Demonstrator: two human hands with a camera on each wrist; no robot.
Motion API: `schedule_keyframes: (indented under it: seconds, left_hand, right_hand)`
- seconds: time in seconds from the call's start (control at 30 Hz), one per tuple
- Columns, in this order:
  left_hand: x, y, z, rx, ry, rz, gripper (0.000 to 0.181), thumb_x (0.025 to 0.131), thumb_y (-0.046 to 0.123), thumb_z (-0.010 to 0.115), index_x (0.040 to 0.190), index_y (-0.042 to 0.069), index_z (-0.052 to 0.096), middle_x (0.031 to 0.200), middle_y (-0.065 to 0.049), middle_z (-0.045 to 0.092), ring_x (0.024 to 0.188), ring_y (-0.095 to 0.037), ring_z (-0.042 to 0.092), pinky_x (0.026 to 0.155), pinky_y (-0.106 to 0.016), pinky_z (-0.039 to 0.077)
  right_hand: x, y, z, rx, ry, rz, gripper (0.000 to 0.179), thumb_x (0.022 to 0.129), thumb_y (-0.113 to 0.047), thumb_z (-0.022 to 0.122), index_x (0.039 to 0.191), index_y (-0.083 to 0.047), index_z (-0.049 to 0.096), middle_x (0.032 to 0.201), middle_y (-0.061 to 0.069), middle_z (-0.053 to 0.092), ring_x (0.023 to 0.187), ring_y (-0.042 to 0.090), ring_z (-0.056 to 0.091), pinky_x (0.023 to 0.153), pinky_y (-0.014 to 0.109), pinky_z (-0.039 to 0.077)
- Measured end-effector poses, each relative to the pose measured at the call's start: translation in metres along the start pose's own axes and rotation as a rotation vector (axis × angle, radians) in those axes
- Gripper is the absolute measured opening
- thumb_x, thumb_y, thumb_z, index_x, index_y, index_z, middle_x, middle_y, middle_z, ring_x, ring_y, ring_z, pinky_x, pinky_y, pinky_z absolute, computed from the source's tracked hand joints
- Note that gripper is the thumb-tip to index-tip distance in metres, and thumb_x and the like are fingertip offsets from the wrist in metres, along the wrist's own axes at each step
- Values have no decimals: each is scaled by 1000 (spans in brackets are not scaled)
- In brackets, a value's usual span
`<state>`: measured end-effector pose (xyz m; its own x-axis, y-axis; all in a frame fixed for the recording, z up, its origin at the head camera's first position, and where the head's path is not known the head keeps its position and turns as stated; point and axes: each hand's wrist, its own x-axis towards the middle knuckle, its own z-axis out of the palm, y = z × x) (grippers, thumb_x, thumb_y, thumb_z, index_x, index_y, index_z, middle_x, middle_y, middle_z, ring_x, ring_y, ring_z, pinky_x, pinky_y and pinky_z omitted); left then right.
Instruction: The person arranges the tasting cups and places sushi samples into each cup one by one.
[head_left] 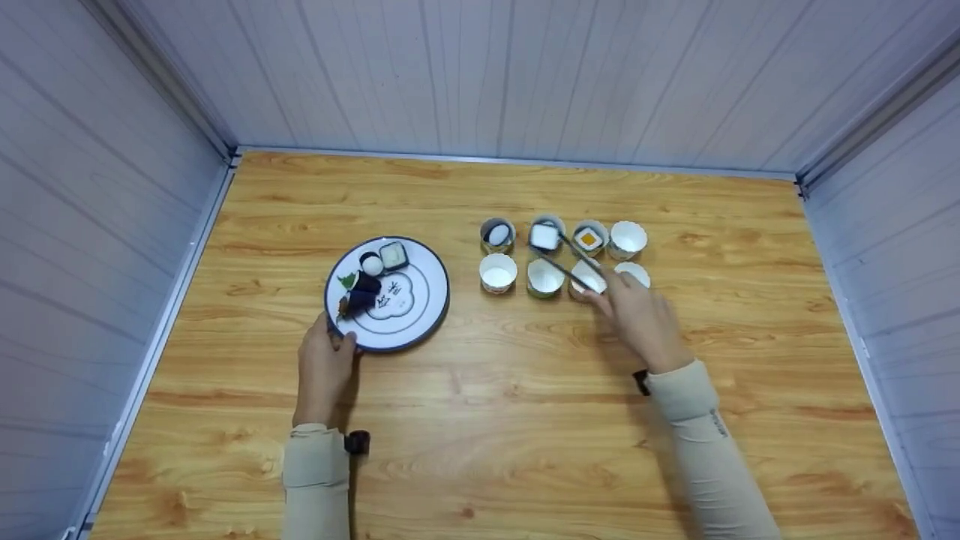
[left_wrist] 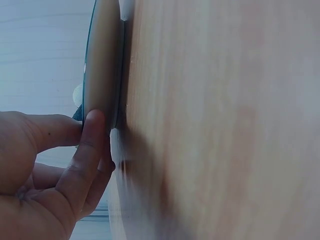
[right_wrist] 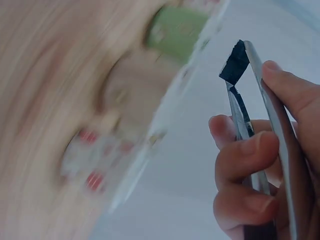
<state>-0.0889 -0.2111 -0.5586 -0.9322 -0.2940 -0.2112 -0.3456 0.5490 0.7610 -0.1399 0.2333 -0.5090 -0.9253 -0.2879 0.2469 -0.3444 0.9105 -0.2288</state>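
My left hand (head_left: pixel 326 364) pinches the near-left rim of a white plate (head_left: pixel 424 319) with a dark blue edge, thumb on top and fingers underneath. On the plate lie a white ball (head_left: pixel 371 264), a pale square piece (head_left: pixel 394 256), dark pieces (head_left: pixel 363 297) and a green leaf shape (head_left: pixel 347 280). In my right hand (head_left: pixel 641 315) is a pair of metal tongs (right_wrist: pixel 280 130). Their tips clamp a small piece, white on top (head_left: pixel 545 237) in the head view, with a dark side (right_wrist: pixel 235 62) in the right wrist view. It overlaps a back-row cup there.
Small paper cups stand in two rows right of the plate. One back cup (head_left: pixel 488 244) holds a white oval piece (head_left: pixel 499 235); another holds a white-and-orange piece (head_left: pixel 589 239). My right hand partly covers the front row's right end. Panel walls (head_left: pixel 465 75) border the wooden table (head_left: pixel 480 420).
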Motion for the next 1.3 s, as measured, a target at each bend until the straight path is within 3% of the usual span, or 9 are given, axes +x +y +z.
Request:
schedule_keyframes:
  seconds: [0.07,0.13,0.3,0.53,0.63,0.9,1.13,1.3]
  left_hand:
    - [-1,0,0,3,4,2,54,102,7,54,151,-1,36,125,-24,54,107,-33,53,88,-44,50]
    - [-1,-1,0,10,8,9,54,102,8,54,151,-2,36,120,-24,55,104,-33,53,86,-45,49]
    - [0,-2,1,-2,0,13,55,102,7,54,152,-3,35,135,-26,51,121,-35,51,102,-47,45]
    - [1,0,2,-9,-17,-17,55,102,7,54,152,-2,35,131,-25,53,114,-34,54,95,-46,48]
    - [1,1,1,-6,-24,-33,56,102,8,54,154,-1,32,135,-24,51,117,-33,52,100,-46,46]
    - [1,2,0,-14,-36,-59,57,103,9,52,155,2,31,129,-22,53,106,-30,56,87,-42,50]
    - [0,-1,0,0,-9,-11,57,102,8,54,153,-2,32,140,-26,48,124,-35,49,104,-49,42]
    - [1,-2,-1,-5,-14,-28,57,102,8,54,153,-2,31,141,-26,47,124,-35,49,104,-48,43]
  right_hand:
    - [-6,13,-3,-8,4,42,52,97,-43,64,134,-6,60,89,14,64,54,30,54,42,47,44]
    - [-11,25,-4,-10,14,71,52,96,-42,65,132,-6,60,88,14,64,53,30,53,41,48,43]
    - [-19,48,-9,-8,10,128,54,98,-43,63,133,-2,59,85,15,63,54,28,54,42,48,44]
    - [-20,76,-21,-7,-9,217,53,101,-42,58,131,2,58,92,21,65,61,39,60,48,57,46]
    - [-22,85,-20,-13,1,244,52,101,-41,59,130,2,59,93,23,65,61,41,60,49,59,45]
    - [-23,92,-15,-19,-53,278,55,101,-43,57,131,4,57,100,27,65,71,46,61,56,63,46]
    - [-22,89,-15,-14,-75,294,54,101,-44,57,128,2,58,99,25,65,72,46,62,57,63,46]
    - [-21,87,-17,-3,-82,309,56,101,-46,56,129,2,58,97,24,65,73,45,63,59,62,46]
